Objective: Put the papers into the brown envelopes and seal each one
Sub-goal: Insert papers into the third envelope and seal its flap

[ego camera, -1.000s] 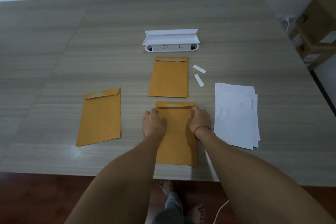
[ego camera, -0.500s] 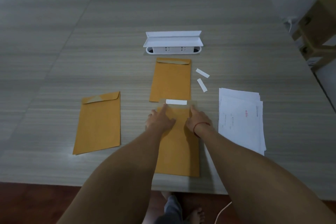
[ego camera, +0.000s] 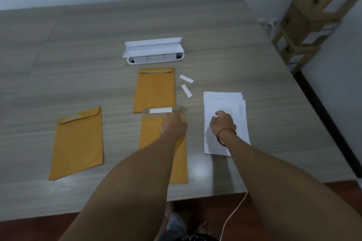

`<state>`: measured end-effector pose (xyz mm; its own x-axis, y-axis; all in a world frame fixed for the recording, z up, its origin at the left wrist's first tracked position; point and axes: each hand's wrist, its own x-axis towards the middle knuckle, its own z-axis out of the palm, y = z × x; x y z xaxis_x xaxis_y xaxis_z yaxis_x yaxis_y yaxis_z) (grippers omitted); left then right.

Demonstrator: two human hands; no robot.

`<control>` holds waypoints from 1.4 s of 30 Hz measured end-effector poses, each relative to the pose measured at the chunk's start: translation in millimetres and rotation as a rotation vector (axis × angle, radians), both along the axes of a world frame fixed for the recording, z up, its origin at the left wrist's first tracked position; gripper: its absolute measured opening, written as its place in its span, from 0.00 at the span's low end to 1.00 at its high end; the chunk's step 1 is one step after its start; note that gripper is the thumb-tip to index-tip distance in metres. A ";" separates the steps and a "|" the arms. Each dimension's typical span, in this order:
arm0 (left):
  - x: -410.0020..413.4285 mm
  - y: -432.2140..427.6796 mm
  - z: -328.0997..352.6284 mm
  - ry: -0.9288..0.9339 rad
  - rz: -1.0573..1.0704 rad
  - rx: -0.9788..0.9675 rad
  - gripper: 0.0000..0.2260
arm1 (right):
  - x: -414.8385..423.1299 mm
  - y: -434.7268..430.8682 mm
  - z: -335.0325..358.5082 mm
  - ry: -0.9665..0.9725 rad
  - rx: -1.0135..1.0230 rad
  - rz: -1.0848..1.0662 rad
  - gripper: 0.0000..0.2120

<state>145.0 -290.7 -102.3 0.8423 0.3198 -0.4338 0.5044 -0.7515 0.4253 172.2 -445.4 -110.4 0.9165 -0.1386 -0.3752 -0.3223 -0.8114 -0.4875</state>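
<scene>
Brown envelopes, three: left hand (ego camera: 173, 125) presses flat on the open-flapped envelope (ego camera: 150, 135); far envelope (ego camera: 154, 88) ahead, side envelope (ego camera: 77, 143) leftward. Right hand (ego camera: 223, 123) curls on one paper stack (ego camera: 225, 101), grip unclear. Two white strips (ego camera: 186, 78) lie ahead.

HIDDEN: fingertips of left hand (ego camera: 173, 124); middle of near brown paper envelope (ego camera: 149, 133) under its forearm (ego camera: 137, 172) | UNREADABLE: print on white paper stack (ego camera: 215, 101), partly under right hand (ego camera: 223, 123) | BLURRED: stacked cardboard boxes (ego camera: 317, 11) | CUT OFF: both forearms, bottom edge

On the grey wood-grain table (ego camera: 78, 45) lie a left envelope (ego camera: 77, 143), a far envelope (ego camera: 154, 90), a near envelope (ego camera: 150, 135) with its flap open, papers (ego camera: 223, 101) at right, two white strips (ego camera: 186, 78) and a white socket box (ego camera: 154, 53).
</scene>
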 end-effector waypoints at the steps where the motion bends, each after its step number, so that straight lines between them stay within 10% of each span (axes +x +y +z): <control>1: 1.7 -9.8 -0.8 -0.012 -0.006 -0.044 0.14 | -0.3 -11.6 -0.6 0.013 -0.021 -0.034 0.17; 27: -4.3 -79.4 -25.6 -0.051 0.198 -0.342 0.13 | -20.5 -57.6 -16.3 0.131 0.082 -0.409 0.31; 33: -5.7 -77.8 -29.5 -0.022 0.225 -0.391 0.15 | -22.5 -60.8 -17.6 0.133 0.181 -0.325 0.08; 42: -9.0 -80.8 -29.5 -0.053 0.224 -0.429 0.02 | -27.8 -45.7 -11.6 -0.007 -0.005 -0.173 0.29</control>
